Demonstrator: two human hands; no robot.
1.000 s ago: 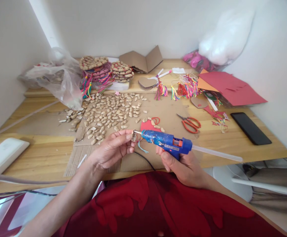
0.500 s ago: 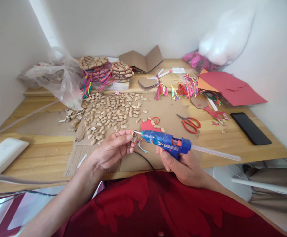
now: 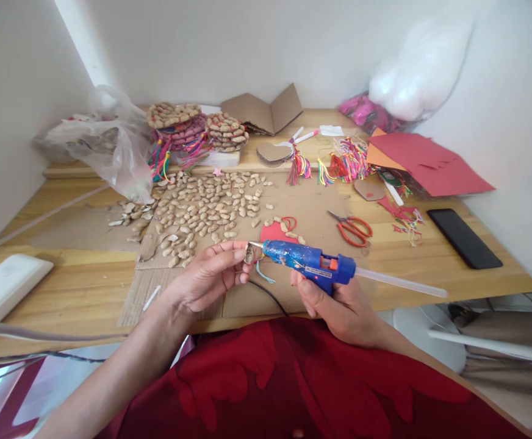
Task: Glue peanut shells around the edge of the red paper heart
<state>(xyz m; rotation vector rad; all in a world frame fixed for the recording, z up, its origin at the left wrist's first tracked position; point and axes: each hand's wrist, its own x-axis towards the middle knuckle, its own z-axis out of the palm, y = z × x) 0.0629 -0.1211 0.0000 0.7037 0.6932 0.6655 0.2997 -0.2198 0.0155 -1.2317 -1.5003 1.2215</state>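
Observation:
Between its thumb and fingers, my left hand (image 3: pixel 215 271) pinches a peanut shell (image 3: pixel 249 253), its hollow side showing. My right hand (image 3: pixel 334 305) is wrapped round the handle of a blue glue gun (image 3: pixel 293 256), whose metal tip points left and meets the shell's upper part. A clear glue stick (image 3: pixel 401 283) sticks out of the gun's back. Behind the gun lies a red card piece (image 3: pixel 275 231), partly hidden, with a few peanuts (image 3: pixel 290 234) along its edge. Many loose peanuts (image 3: pixel 202 204) are spread on cardboard (image 3: pixel 312 204) beyond my left hand.
Orange-handled scissors (image 3: pixel 355 228) and a black phone (image 3: pixel 465 238) lie to the right. Tassels (image 3: pixel 352 160), red sheets (image 3: pixel 431 161) and stacked peanut pieces (image 3: pixel 174 116) stand at the back. A plastic bag (image 3: pixel 110 143) and a white power strip (image 3: pixel 12 286) are at left.
The glue gun has shifted very slightly to the right, its tip still at the shell. My left hand has stayed nearly still.

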